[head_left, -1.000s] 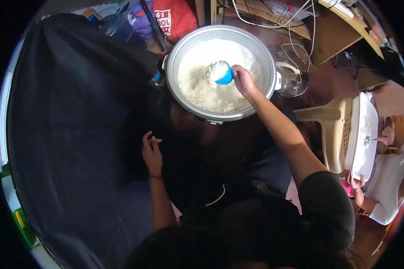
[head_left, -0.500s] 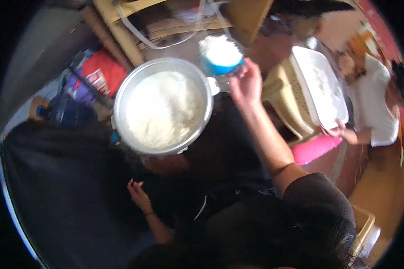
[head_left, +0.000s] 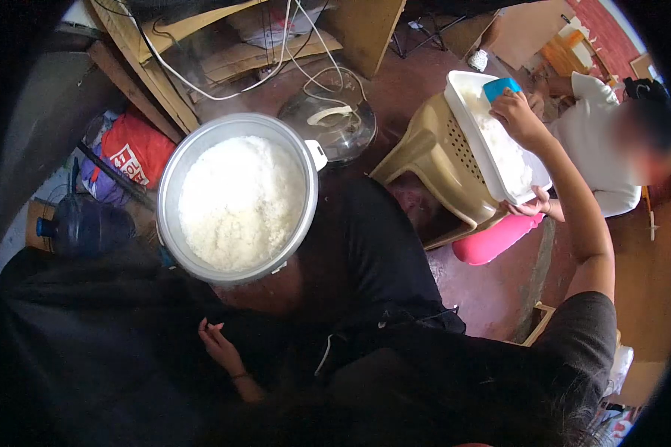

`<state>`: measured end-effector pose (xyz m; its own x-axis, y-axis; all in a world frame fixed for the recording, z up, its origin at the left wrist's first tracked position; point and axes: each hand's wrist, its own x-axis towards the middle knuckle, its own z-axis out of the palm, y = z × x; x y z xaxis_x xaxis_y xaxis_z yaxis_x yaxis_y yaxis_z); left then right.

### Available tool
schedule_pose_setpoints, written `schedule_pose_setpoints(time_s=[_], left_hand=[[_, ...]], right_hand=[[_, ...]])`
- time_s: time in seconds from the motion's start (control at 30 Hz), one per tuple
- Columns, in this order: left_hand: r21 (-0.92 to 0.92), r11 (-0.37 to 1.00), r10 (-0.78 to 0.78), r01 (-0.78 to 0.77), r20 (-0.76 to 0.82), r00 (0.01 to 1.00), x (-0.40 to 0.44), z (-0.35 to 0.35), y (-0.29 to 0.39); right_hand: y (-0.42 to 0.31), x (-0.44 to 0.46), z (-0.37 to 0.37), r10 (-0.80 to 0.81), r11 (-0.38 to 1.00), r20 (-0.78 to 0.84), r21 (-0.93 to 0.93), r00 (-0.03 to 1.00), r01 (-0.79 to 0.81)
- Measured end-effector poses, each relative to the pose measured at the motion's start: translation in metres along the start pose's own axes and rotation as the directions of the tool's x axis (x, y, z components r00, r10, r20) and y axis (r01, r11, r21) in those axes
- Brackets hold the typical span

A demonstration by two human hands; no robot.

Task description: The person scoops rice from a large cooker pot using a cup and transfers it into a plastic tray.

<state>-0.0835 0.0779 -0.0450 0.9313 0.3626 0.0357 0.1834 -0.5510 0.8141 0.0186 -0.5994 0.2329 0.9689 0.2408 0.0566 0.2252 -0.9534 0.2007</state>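
Observation:
My right hand (head_left: 516, 118) grips a blue plastic cup (head_left: 499, 88), tipped over the far end of a white rectangular tub (head_left: 538, 177). White cooked rice (head_left: 505, 153) lies along the tub. Beside my legs stands a big round metal pot (head_left: 165, 186) holding a large mass of white rice (head_left: 238, 201). My left hand (head_left: 220, 349) rests on dark cloth in front of the pot, fingers apart, with nothing in it. The inside of the cup is turned away from view.
The tub sits on a tan plastic stool (head_left: 432, 141); another person's hand (head_left: 529, 207) holds its near edge. A glass lid (head_left: 328, 123) lies on the floor behind the pot, near white cords (head_left: 238, 91). A pink object (head_left: 492, 238), a red bag (head_left: 138, 145) and a blue water jug (head_left: 89, 223) are around.
My right hand has moved right, from beside the pot to the tub. The cup, heaped with rice before, is now tipped there. My left hand stays low on the cloth.

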Motion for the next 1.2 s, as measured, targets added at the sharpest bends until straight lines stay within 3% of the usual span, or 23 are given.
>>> schedule_pose_setpoints(time_s=[0.03,0.43,0.53,0.57,0.67,0.7,0.8,1.0,1.2], left_hand=[[0.01,1.0,-0.008,0.008,-0.005,1.0,-0.001,0.0,0.002],[0.018,0.992,-0.123,0.124,-0.053,0.991,-0.014,-0.011,0.017],[0.015,0.992,-0.127,0.128,-0.057,0.99,-0.014,-0.008,0.012],[0.025,0.994,-0.108,0.11,-0.055,0.993,-0.014,-0.008,0.01],[0.023,0.996,-0.087,0.087,-0.026,0.996,-0.012,-0.011,0.004],[0.013,0.996,-0.087,0.087,-0.018,0.996,-0.011,-0.01,0.004],[-0.002,0.998,-0.063,0.063,-0.028,0.998,-0.01,-0.008,0.003],[-0.018,0.999,-0.035,0.035,-0.007,0.999,-0.009,-0.011,0.006],[-0.02,0.996,-0.084,0.083,-0.032,0.996,-0.013,-0.012,0.004]], right_hand=[[0.002,-0.002,0.006,-0.079,0.995,-0.075,-0.063,0.994,0.074],[0.005,-0.002,-0.01,-0.038,0.991,0.153,-0.122,0.988,0.057],[-0.003,-0.003,-0.013,-0.041,0.985,0.073,-0.163,0.996,0.053],[-0.003,-0.002,-0.01,-0.077,0.994,0.072,-0.076,0.994,0.082],[0.002,0.001,-0.017,-0.002,0.982,0.083,-0.187,0.997,0.018],[0.002,0.001,-0.016,-0.108,0.989,-0.013,-0.099,0.994,0.106],[0.013,-0.002,-0.02,-0.188,0.972,-0.036,-0.15,0.982,0.18],[0.017,0.002,-0.033,-0.027,0.999,-0.18,-0.042,0.983,0.02],[0.028,-0.01,-0.029,-0.04,0.998,-0.102,0.048,0.994,0.045]])
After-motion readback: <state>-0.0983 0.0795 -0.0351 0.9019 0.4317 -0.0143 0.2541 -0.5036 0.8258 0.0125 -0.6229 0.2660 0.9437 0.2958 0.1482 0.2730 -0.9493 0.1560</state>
